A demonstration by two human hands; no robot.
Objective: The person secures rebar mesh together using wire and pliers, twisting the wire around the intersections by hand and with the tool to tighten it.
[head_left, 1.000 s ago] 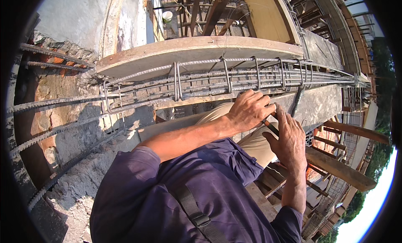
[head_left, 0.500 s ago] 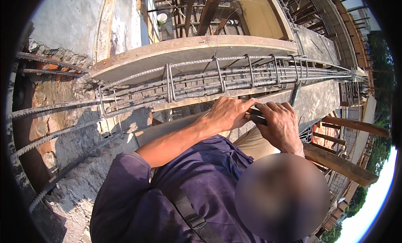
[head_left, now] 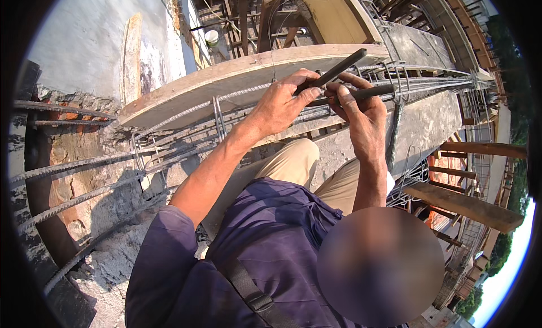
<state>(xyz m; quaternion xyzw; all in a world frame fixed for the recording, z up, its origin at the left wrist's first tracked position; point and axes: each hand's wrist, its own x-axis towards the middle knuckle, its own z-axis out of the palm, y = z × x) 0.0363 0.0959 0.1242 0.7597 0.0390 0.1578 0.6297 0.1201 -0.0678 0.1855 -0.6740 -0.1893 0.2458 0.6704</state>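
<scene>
- Dark-handled tool [head_left: 341, 66]: in the head view, above the rebar cage [head_left: 243, 92].
- Left hand [head_left: 282, 105] clasps its upper handle [head_left: 353, 59]; right hand [head_left: 364, 116] grasps the lower handle [head_left: 377, 91].
- Likely being adjusted; the next move calls for a steady hold.

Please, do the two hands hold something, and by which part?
Yes: two dark, handle-like bars. The left hand holds the upper bar near its left end; the right hand holds the lower bar partway along. Whether they join is hidden.
</scene>
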